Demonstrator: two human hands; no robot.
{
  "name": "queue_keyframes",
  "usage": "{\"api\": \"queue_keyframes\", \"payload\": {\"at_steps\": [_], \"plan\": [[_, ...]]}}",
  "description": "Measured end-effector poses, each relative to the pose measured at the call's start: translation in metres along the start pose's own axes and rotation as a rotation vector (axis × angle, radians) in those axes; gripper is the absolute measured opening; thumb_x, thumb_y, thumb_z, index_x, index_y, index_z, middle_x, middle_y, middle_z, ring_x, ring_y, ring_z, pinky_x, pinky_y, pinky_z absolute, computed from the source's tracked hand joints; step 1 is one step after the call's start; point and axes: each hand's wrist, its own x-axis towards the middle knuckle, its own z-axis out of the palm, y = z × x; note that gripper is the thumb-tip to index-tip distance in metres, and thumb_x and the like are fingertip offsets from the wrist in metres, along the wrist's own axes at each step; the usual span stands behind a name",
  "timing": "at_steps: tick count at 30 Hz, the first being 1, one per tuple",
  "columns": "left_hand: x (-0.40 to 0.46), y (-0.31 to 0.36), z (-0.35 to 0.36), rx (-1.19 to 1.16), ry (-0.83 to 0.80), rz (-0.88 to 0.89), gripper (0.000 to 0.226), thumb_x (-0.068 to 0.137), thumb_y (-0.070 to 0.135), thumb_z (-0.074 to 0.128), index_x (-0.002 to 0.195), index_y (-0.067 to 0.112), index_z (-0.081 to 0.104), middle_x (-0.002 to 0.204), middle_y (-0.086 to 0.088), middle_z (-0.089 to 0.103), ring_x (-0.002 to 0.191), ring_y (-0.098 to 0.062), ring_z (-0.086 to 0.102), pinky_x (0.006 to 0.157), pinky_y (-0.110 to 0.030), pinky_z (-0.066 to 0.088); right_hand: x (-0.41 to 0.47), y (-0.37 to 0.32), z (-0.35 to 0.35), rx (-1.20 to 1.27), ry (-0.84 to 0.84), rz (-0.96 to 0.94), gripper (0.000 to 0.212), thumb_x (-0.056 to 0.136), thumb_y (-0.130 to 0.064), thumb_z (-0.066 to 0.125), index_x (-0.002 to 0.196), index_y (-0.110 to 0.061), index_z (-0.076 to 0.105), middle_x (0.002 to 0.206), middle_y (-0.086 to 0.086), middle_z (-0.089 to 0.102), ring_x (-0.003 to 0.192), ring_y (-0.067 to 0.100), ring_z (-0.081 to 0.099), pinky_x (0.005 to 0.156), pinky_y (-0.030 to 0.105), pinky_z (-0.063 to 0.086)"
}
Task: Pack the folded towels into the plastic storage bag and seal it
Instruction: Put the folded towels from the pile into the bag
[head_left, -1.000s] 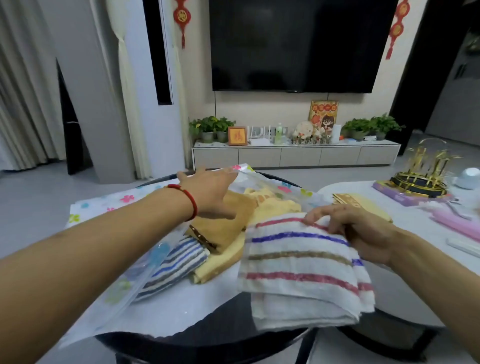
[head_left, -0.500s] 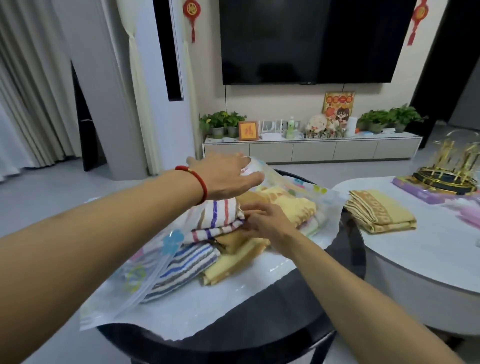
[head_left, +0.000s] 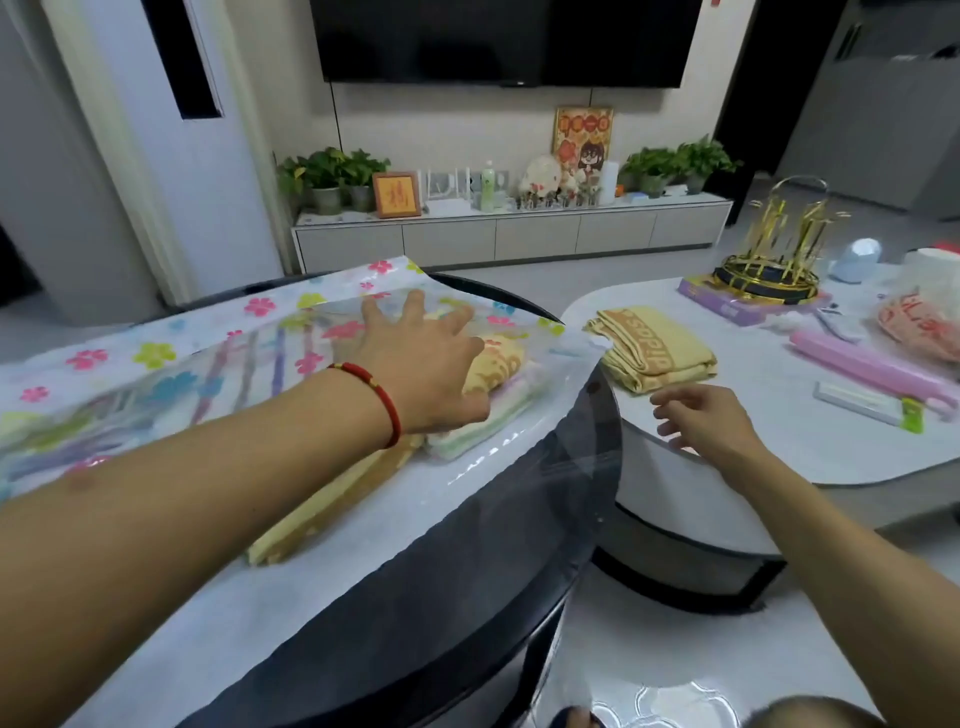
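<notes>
The folded yellow towel (head_left: 652, 347) near the left edge of the white surface (head_left: 779, 447) bears woven brown letters that read "didas". The small framed picture (head_left: 396, 194) on the TV cabinet (head_left: 511, 236) shows one character, too blurred to read.

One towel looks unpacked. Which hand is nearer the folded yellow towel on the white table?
Right hand, open just in front of the yellow towel; left hand presses on the bag.
</notes>
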Motion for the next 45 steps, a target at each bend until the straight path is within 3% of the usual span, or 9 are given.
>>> {"api": "queue_keyframes", "payload": {"at_steps": [3, 11, 16, 19, 23, 31, 35, 41, 45], "plan": [[0.018, 0.014, 0.009, -0.002, -0.007, 0.030, 0.063, 0.080, 0.065, 0.044, 0.133, 0.032, 0.054, 0.162, 0.002, 0.023, 0.143, -0.045, 0.019, 0.105, -0.074, 0.022, 0.036, 0.013, -0.007, -0.218, 0.099, 0.003, 0.026, 0.093, -0.016, 0.059, 0.113, -0.011, 0.075, 0.114, 0.015, 0.075, 0.104, 0.034, 0.068, 0.094, 0.044, 0.056], [0.065, 0.031, 0.023, 0.005, -0.001, 0.055, 0.053, 0.080, 0.066, 0.045, 0.123, 0.037, 0.059, 0.163, 0.002, 0.019, 0.145, -0.044, 0.016, 0.107, -0.072, 0.022, 0.141, 0.027, -0.001, -0.471, 0.120, 0.059, 0.053, 0.107, -0.047, 0.042, 0.156, -0.029, 0.038, 0.150, 0.030, 0.043, 0.139, 0.049, 0.040, 0.115, 0.054, 0.034], [0.072, 0.032, 0.028, -0.035, 0.008, 0.045, 0.054, 0.082, 0.066, 0.043, 0.130, 0.042, 0.052, 0.165, 0.005, 0.014, 0.149, -0.041, 0.011, 0.110, -0.070, 0.020, 0.173, 0.029, 0.003, -0.518, 0.207, 0.150, 0.060, 0.099, -0.047, 0.060, 0.150, -0.022, 0.039, 0.144, 0.026, 0.046, 0.136, 0.045, 0.041, 0.111, 0.055, 0.034], [0.070, 0.030, 0.026, -0.033, 0.005, 0.038, 0.057, 0.082, 0.066, 0.043, 0.135, 0.045, 0.048, 0.166, 0.005, 0.013, 0.149, -0.040, 0.010, 0.111, -0.070, 0.020, 0.175, 0.019, 0.000, -0.381, 0.214, 0.118, 0.068, 0.090, -0.017, 0.072, 0.149, -0.025, 0.039, 0.139, 0.025, 0.052, 0.129, 0.044, 0.050, 0.104, 0.052, 0.045], [0.055, 0.027, 0.021, -0.006, 0.007, 0.015, 0.055, 0.083, 0.067, 0.042, 0.134, 0.048, 0.047, 0.165, 0.002, 0.014, 0.149, -0.041, 0.010, 0.111, -0.071, 0.020, 0.157, 0.003, -0.014, -0.022, 0.219, 0.131, 0.054, 0.088, -0.005, 0.064, 0.134, -0.031, 0.053, 0.132, 0.021, 0.055, 0.114, 0.038, 0.059, 0.069, 0.035, 0.052], [-0.025, 0.000, 0.018, 0.104, -0.002, -0.085, 0.051, 0.083, 0.066, 0.039, 0.129, 0.049, 0.054, 0.162, 0.000, 0.022, 0.145, -0.042, 0.017, 0.107, -0.068, 0.024, 0.065, -0.017, -0.063, 0.457, -0.155, 0.186, 0.048, 0.088, 0.015, 0.047, 0.127, -0.002, 0.069, 0.127, 0.022, 0.061, 0.096, 0.025, 0.064, 0.081, 0.031, 0.054], [-0.064, -0.018, 0.010, 0.094, -0.024, -0.144, 0.058, 0.080, 0.066, 0.037, 0.134, 0.048, 0.047, 0.158, 0.004, 0.026, 0.138, -0.042, 0.026, 0.103, -0.068, 0.028, 0.005, -0.040, -0.085, 0.469, -0.306, 0.098, 0.041, 0.089, 0.007, 0.049, 0.117, -0.005, 0.077, 0.101, 0.013, 0.068, 0.072, 0.017, 0.066, 0.055, 0.026, 0.054], [-0.077, -0.050, -0.028, 0.002, -0.098, -0.242, 0.068, 0.084, 0.051, 0.052, 0.147, 0.041, 0.027, 0.160, 0.008, 0.023, 0.139, -0.042, 0.027, 0.100, -0.074, 0.031, -0.078, -0.098, -0.080, 0.500, -0.808, -0.004, 0.029, 0.079, -0.012, 0.081, 0.107, -0.011, 0.079, 0.099, 0.010, 0.077, 0.080, 0.020, 0.076, 0.064, 0.029, 0.062], [-0.080, -0.069, -0.066, -0.132, -0.142, -0.263, 0.068, 0.076, 0.052, 0.050, 0.140, 0.033, 0.036, 0.148, 0.006, 0.042, 0.128, -0.038, 0.041, 0.096, -0.073, 0.035, -0.120, -0.145, -0.009, 0.467, -1.160, -0.114, 0.025, 0.091, -0.004, 0.070, 0.114, -0.012, 0.076, 0.115, 0.006, 0.076, 0.096, 0.022, 0.076, 0.074, 0.032, 0.063]]}}
